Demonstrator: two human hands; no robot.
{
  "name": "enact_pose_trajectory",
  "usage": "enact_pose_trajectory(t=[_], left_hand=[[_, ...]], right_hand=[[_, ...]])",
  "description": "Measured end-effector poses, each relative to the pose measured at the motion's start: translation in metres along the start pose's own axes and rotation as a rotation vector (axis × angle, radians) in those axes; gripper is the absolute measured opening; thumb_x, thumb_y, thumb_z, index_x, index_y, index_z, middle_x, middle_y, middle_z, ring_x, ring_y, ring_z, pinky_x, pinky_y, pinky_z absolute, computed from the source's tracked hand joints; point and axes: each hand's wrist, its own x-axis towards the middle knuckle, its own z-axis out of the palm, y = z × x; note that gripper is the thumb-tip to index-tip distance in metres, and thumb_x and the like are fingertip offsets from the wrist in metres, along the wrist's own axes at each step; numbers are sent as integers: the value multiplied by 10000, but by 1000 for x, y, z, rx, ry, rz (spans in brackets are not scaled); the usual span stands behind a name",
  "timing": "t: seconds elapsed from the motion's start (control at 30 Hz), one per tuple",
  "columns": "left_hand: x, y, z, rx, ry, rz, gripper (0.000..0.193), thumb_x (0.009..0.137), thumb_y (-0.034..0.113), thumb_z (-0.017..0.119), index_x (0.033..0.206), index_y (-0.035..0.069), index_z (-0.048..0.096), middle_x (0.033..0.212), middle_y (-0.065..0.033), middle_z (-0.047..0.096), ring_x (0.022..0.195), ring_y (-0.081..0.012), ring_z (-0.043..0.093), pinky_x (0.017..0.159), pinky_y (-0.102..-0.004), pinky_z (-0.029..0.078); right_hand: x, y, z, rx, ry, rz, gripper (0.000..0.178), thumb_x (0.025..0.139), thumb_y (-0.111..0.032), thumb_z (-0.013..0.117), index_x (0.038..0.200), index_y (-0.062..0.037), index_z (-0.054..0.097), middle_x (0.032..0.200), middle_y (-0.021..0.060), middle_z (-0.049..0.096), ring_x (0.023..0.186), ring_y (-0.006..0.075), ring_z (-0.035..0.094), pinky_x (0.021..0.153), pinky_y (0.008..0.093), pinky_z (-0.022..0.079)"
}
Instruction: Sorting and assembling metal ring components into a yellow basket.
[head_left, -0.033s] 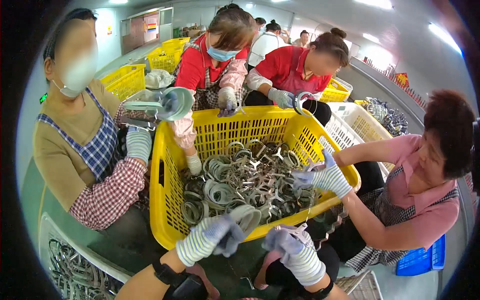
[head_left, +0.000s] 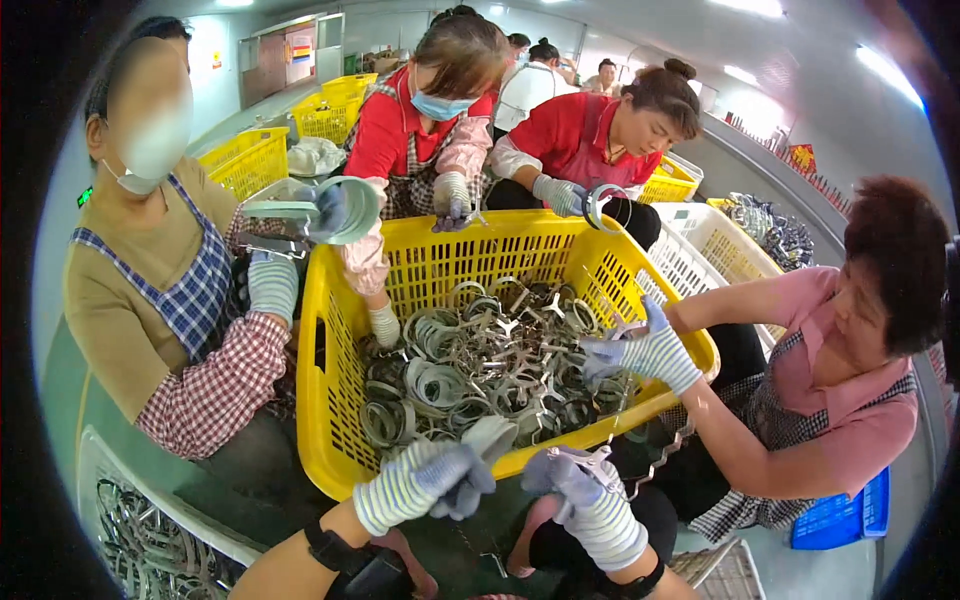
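My left hand point(head_left: 430, 480), in a striped glove with a grey-blue palm, is closed on a pale grey metal ring point(head_left: 490, 436) over the near rim of the yellow basket point(head_left: 315, 420). My right hand point(head_left: 590, 505), gloved alike, pinches a small silvery metal bracket point(head_left: 585, 455) just outside that rim. Inside the basket lies a tangled heap of grey rings point(head_left: 435, 385) and Y-shaped metal pieces point(head_left: 507, 327). A wavy metal strip point(head_left: 662, 460) hangs beside my right hand.
Several co-workers sit around the basket; one gloved hand point(head_left: 650, 355) reaches in from the right, and another point(head_left: 385, 325) from the far left. A white crate point(head_left: 165, 505) of metal parts stands at lower left. A blue bin point(head_left: 845, 512) is at lower right.
My left hand has turned a little, and the ring in it now shows more edge-on. My right hand has shifted slightly left. The co-worker's stack of rings at far left has moved slightly.
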Motion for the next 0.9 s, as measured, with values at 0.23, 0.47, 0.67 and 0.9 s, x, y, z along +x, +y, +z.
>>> enact_pose_trajectory(t=[0.23,0.47,0.67,0.9], left_hand=[[-5,-4,27,182,-131,-105,325,904,359,550,911,61,678,679,15,609,563,-54,506,525,-194,406],[3,-28,22,492,-199,178,345,893,393,551,886,82,701,711,-27,653,602,-108,581,576,-233,459],[1,-27,21,650,5,265,257,866,281,609,948,53,695,766,-37,676,673,-112,627,630,-244,494],[2,4,10,419,274,436,256,815,148,668,1044,37,645,875,-62,675,837,-184,638,787,-309,503]], right_hand=[[-7,1,0,-166,-70,27,374,879,-319,592,1117,-30,597,831,28,628,534,78,516,462,214,399],[-9,10,5,-169,-126,51,404,830,-342,639,1082,-26,617,774,19,605,503,85,488,460,219,388],[-7,18,2,-153,14,-41,344,848,-320,606,1024,-25,633,802,8,603,625,77,511,557,230,402],[1,1,-11,460,168,131,260,850,-218,599,1018,-22,619,879,17,614,814,103,560,720,239,437]])
